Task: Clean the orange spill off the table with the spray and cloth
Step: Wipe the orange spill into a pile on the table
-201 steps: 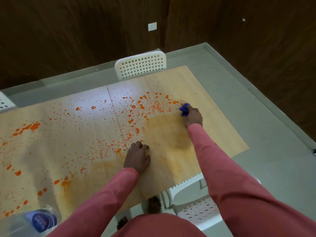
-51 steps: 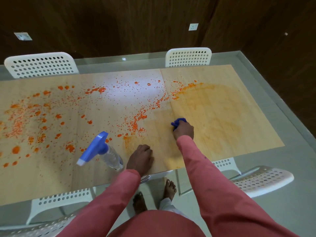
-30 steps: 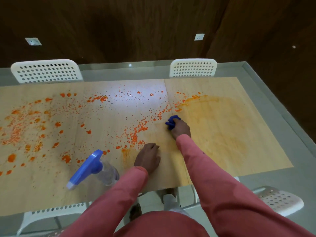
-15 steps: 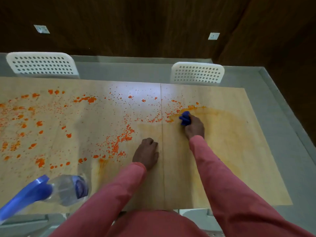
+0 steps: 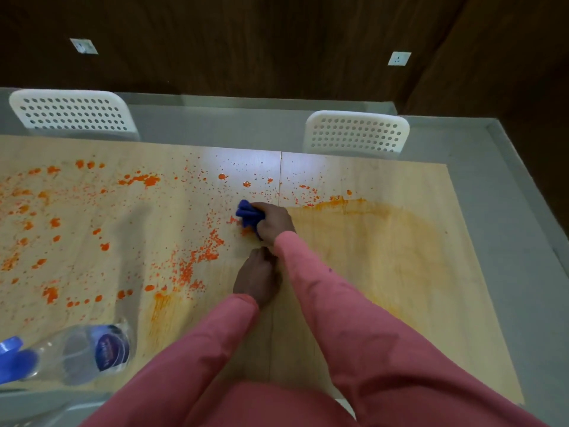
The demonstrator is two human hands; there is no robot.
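Orange spill (image 5: 191, 266) lies in drops and splatters over the left and middle of the light wooden table (image 5: 400, 303). The table's right part shows a pale orange smear. My right hand (image 5: 272, 223) grips a bunched blue cloth (image 5: 248, 214) and presses it on the table just left of the centre seam. My left hand (image 5: 258, 280) rests on the table just below it, fingers curled under, holding nothing. The clear spray bottle (image 5: 80, 354) with a blue trigger head stands at the near left edge.
Two white perforated chairs, one at the far left (image 5: 72, 114) and one at the far middle (image 5: 357, 134), stand behind the table. Grey floor (image 5: 523, 241) runs along the right side, with dark wooden walls beyond.
My right hand has slid the cloth to the left, across the seam into the splatter. My left hand has stayed planted. The view has tipped down closer to the table.
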